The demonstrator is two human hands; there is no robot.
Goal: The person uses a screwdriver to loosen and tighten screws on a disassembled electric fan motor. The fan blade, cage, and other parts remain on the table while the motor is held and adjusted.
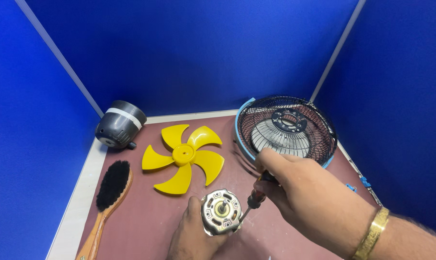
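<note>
My left hand grips a round silver fan motor from below at the near edge of the table, its shaft end facing up. My right hand is closed around a screwdriver with a dark red and black handle. The screwdriver's tip touches the motor's right rim. A gold bracelet sits on my right wrist.
A yellow fan blade lies flat in the middle of the maroon table. A black wire fan guard with a blue rim stands at the back right. A grey motor housing lies at the back left, a wooden brush at the left. Blue partitions surround the table.
</note>
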